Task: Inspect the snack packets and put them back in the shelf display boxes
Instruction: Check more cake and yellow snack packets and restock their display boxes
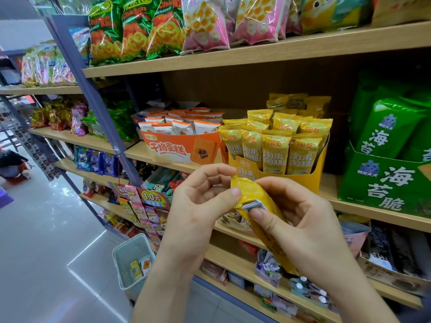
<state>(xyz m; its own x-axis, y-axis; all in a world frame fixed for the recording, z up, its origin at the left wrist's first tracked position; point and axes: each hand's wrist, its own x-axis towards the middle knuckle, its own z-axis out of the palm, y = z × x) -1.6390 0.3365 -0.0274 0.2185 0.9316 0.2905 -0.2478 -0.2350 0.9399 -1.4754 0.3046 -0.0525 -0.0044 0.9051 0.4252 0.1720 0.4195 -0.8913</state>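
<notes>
- The yellow packet (253,194) is held near and central, in front of and just below the yellow display box (305,180) it seems to belong to. It is not yet back on the shelf.
- The left hand (198,206) pinches the packet's upper crimped end between thumb and forefinger. The right hand (305,220) wraps the lower body, with its thumb pressed on the front beside a silvery patch.
- A good inspection would mean turning it slowly in the 2 hands and checking both crimped seals and that patch. It may be a fold or a tear; I cannot tell which.
- A light grip suits it: the film looks thin, glossy and crinkly, and the contents probably crush.
- Returning it likely means sliding it upright, print forward, into a gap among the standing packets. The cardboard box has a cut-down front wall.
- To the left, the orange display box (184,150) holds white-and-orange pillow packs. At right, a green box (382,185) holds smooth green bags.
</notes>
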